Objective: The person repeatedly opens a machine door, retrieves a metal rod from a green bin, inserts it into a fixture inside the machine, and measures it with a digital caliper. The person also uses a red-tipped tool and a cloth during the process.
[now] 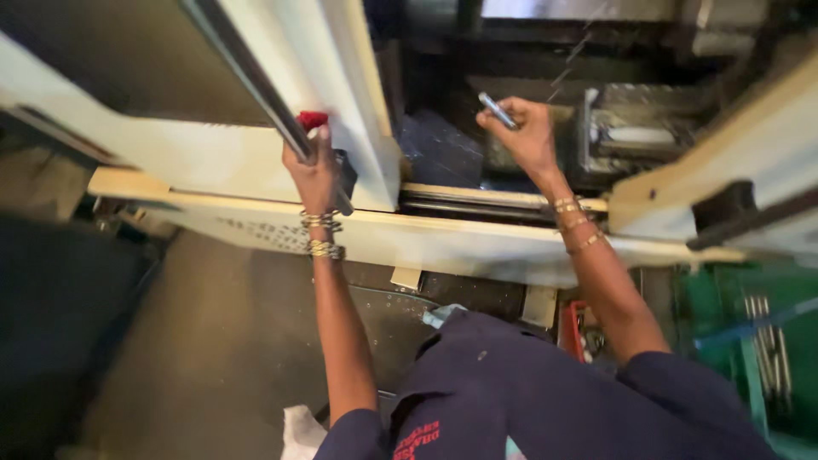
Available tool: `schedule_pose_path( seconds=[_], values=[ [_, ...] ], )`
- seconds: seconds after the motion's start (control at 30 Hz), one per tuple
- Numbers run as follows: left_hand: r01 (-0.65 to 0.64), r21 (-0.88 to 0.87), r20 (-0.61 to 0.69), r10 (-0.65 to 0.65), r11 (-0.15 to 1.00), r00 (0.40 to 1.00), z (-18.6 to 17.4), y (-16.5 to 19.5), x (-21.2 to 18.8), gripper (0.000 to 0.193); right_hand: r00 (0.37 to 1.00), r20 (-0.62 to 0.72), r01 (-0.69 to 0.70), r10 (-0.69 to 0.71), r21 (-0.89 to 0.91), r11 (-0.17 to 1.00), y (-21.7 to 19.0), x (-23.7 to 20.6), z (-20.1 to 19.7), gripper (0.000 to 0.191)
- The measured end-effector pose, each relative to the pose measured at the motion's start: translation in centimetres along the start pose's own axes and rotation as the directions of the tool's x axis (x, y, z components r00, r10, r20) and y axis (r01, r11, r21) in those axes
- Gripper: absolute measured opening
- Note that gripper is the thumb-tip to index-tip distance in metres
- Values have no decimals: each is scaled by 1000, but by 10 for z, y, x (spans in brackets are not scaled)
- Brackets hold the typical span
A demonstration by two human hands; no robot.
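Note:
My left hand (313, 166) grips the dark handle bar (256, 89) on a cream sliding machine door (281, 60), with a bit of red cloth (312, 118) showing above the fingers. My right hand (527, 136) reaches into the dark machine opening and is closed around a short shiny metal rod (497, 111). Both wrists wear thin bangles. To the right of my right hand, inside the machine, sits a grey metal fixture (635, 136).
A cream machine frame rail (443, 243) runs across below both hands. A second cream door panel (750, 162) stands at the right. A green rack with several metal rods (763, 349) is at lower right. Grey concrete floor (213, 341) lies at left.

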State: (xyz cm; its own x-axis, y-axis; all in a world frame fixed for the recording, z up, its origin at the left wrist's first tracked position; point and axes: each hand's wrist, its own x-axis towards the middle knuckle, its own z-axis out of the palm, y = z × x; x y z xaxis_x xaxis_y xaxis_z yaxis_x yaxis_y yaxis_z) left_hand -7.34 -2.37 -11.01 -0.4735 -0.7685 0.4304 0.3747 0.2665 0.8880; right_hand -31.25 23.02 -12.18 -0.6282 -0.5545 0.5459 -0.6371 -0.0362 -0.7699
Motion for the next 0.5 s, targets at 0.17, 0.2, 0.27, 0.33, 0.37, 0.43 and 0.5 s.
schedule_pose_path(
  seconds=[0.17,0.2,0.27,0.33,0.37,0.43,0.5],
  values=[
    [170,-30,125,-165,985,978,-18,-10,-2,23,934,-319,-27,-159,-509,861,-64,-94,-111,38],
    [169,-60,80,-164,984,983,-17,-14,-2,22,912,-369,-44,-178,-520,853,-76,-110,-139,39],
    [49,-79,39,-46,996,998,-17,-18,0,22,856,-460,-100,-236,-594,798,-98,-145,-189,36],
    [-12,-61,29,14,998,999,-14,-17,-5,27,785,-536,-183,-312,-680,710,-115,-177,-235,34],
    [51,-42,11,-51,998,999,-15,-13,-6,31,746,-568,-223,-348,-705,673,-119,-189,-256,37],
    [58,-92,49,-53,994,997,-14,-1,-8,35,652,-727,-272,-215,-489,829,-121,-210,-296,33],
    [69,-36,20,-69,997,997,-11,13,-11,38,673,-559,-206,-484,-770,604,-112,-223,-332,29]
  ],
)
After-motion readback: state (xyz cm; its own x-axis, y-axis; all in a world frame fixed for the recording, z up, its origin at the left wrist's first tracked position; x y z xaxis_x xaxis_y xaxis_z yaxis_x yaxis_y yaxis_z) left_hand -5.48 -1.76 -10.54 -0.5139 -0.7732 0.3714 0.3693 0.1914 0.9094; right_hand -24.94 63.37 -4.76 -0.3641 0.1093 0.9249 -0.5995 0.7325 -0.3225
